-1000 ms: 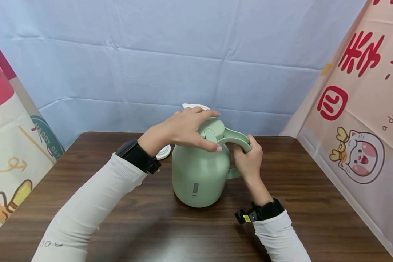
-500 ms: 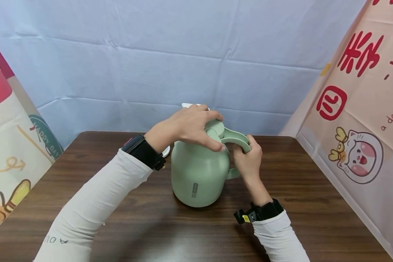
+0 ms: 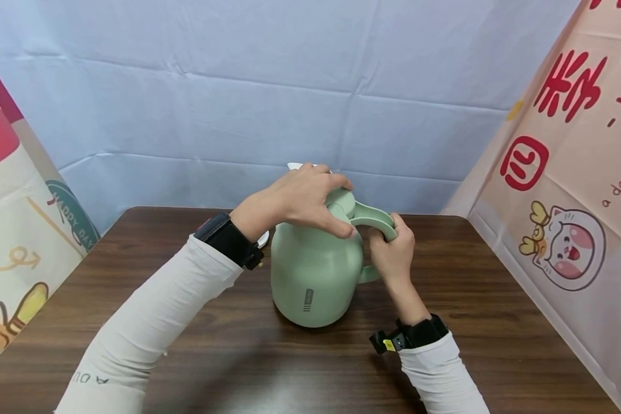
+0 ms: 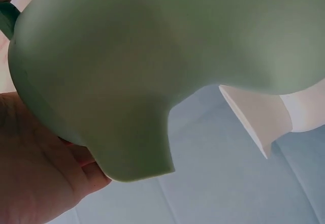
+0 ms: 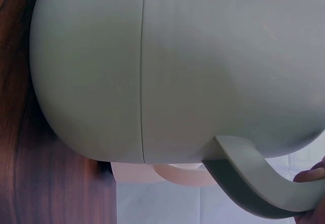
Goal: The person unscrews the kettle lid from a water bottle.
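A pale green insulated jug [image 3: 313,276] stands upright on the table, its handle to the right. My left hand [image 3: 300,201] lies over its top and grips around the lid [image 3: 341,201], with the thumb on the near side; most fingertips are hidden in the head view. In the left wrist view, fingers of the left hand [image 4: 45,173] show behind the spout [image 4: 139,153]. My right hand [image 3: 393,250] holds the curved handle [image 3: 375,221] at its upper part. The right wrist view shows the jug's body [image 5: 203,71] close up and the handle's lower end [image 5: 254,183].
Behind the jug, a white spouted vessel [image 4: 259,115] is mostly hidden. A small white round piece [image 3: 263,239] lies left of the jug, partly covered by the left wrist. The brown table [image 3: 227,356] meets hanging cloths at the back and sides.
My left hand has shifted slightly right over the lid, and its forearm now covers more of the white round piece. My right hand and the jug's body stay in place.
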A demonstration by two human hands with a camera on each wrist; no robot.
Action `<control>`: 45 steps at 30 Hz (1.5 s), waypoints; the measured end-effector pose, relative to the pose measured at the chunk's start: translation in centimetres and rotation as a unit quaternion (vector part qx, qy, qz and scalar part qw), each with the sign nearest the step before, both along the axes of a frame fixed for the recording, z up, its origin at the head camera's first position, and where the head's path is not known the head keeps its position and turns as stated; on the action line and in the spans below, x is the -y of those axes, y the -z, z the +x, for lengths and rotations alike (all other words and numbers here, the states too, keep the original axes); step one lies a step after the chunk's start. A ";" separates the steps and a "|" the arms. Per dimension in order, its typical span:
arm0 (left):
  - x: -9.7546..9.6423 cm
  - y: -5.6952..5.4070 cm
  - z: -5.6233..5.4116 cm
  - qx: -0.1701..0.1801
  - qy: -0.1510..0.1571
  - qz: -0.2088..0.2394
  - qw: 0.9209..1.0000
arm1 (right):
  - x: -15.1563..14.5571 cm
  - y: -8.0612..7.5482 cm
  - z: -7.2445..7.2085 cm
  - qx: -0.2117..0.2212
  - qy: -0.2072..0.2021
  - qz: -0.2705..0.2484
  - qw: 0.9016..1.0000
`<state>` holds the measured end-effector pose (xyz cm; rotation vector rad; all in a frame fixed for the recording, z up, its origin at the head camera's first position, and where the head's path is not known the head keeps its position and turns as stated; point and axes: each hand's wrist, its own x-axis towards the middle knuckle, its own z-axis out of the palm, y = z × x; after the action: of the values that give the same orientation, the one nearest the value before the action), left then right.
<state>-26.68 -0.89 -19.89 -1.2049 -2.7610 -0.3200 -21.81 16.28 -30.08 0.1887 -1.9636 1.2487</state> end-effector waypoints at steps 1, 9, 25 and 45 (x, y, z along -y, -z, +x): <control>0.0 0.0 0.0 -0.001 0.001 0.001 1.000 | 0.0 0.0 0.0 0.000 0.000 0.000 1.000; -0.5 -0.1 0.1 -0.003 -0.030 0.000 1.000 | -0.2 0.3 -0.1 -0.001 0.001 0.002 1.000; -3.0 -1.1 1.1 0.014 -0.199 -0.031 0.979 | 0.0 0.0 -0.1 0.015 0.003 -0.005 1.000; -4.7 -2.3 1.0 0.043 -0.300 -0.127 0.944 | -0.5 0.4 -0.4 -0.012 -0.028 0.013 0.999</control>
<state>-25.67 3.83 -17.61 -0.3286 -3.1340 0.0480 -22.26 16.78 -30.47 0.2724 -1.9675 1.2517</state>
